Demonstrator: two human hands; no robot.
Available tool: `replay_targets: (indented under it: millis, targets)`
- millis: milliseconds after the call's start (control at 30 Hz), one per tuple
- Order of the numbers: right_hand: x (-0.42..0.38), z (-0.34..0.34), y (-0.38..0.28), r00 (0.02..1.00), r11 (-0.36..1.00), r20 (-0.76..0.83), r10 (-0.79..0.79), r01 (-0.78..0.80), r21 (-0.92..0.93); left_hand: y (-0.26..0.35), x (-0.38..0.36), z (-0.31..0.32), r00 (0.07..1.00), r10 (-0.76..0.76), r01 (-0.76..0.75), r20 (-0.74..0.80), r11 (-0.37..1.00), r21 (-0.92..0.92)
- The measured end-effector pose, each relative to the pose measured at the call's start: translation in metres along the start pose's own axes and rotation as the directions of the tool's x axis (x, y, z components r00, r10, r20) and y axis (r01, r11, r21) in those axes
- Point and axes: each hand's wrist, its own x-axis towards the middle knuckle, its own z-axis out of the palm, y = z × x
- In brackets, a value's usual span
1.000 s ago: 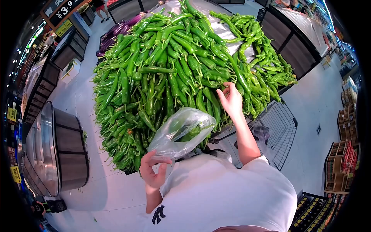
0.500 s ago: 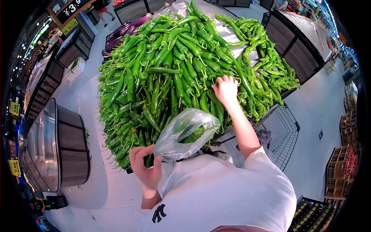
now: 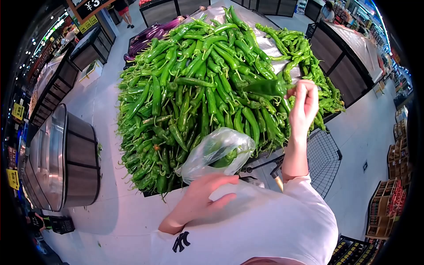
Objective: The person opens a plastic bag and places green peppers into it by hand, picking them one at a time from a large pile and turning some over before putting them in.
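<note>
My right hand (image 3: 304, 104) pinches a long green chili pepper (image 3: 267, 87) at its stem end. The pepper is lifted above the right part of a big heap of green chili peppers (image 3: 190, 92). My left hand (image 3: 205, 201) is at the near edge of a clear plastic bag (image 3: 201, 150), thumb and fingers apart; whether it touches the bag is hard to tell. Inside the bag at least one green pepper shows through the film. The bag sits in front of the heap's near edge, its mouth towards me.
Lighter, wrinkled green peppers (image 3: 304, 57) lie right of the heap, purple eggplants (image 3: 152, 35) behind it to the left. A wire shopping cart (image 3: 320, 154) stands at the right. A rounded metal-topped stand (image 3: 55, 154) is on the left. A person (image 3: 124, 11) stands at the back.
My right hand has risen from the heap and moved right, now with a pepper in it. My left hand has shifted right and down, along the bag's near edge. The view has shifted slightly.
</note>
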Motion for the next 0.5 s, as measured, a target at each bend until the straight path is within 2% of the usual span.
replay_targets:
  millis: [33,67,167,200,233,300,333,433,500]
  targets:
    - [-0.008,0.0,-0.013,1.0,0.988,-0.004,-0.029,0.03,0.154,0.002,-0.001,0.005,0.988,-0.126,0.141,0.087,0.972,-0.189]
    - [-0.017,-0.003,-0.025,0.999,0.96,0.036,0.013,-0.022,0.28,-0.005,0.0,0.01,0.984,-0.145,0.169,0.1,0.934,-0.313]
    - [-0.049,-0.006,-0.039,0.988,0.884,0.126,0.093,-0.14,0.446,-0.02,0.0,0.021,0.969,-0.215,0.076,-0.124,0.732,-0.677]
    - [-0.063,-0.004,-0.042,0.972,0.824,0.186,0.144,-0.222,0.521,-0.031,0.002,0.022,0.969,-0.123,-0.064,-0.214,0.714,-0.698]
    - [-0.075,-0.002,-0.042,0.943,0.772,0.292,0.161,-0.304,0.558,-0.034,-0.006,0.022,0.939,-0.219,-0.063,-0.264,0.648,-0.759]
    - [-0.097,-0.002,-0.032,0.859,0.742,0.452,0.239,-0.462,0.486,-0.037,-0.025,0.016,0.875,-0.306,-0.057,-0.375,0.705,-0.707]
    - [-0.108,-0.001,-0.025,0.826,0.693,0.47,0.311,-0.536,0.482,-0.046,-0.026,0.023,0.828,-0.219,-0.234,-0.516,0.701,-0.673]
    - [-0.124,-0.009,-0.009,0.696,0.49,0.473,0.541,-0.717,0.495,-0.058,-0.035,0.02,0.755,-0.265,-0.187,-0.6,0.791,-0.583]
    - [-0.129,-0.012,-0.004,0.676,0.48,0.441,0.59,-0.733,0.481,-0.057,-0.032,0.018,0.748,-0.302,-0.07,-0.591,0.85,-0.522]
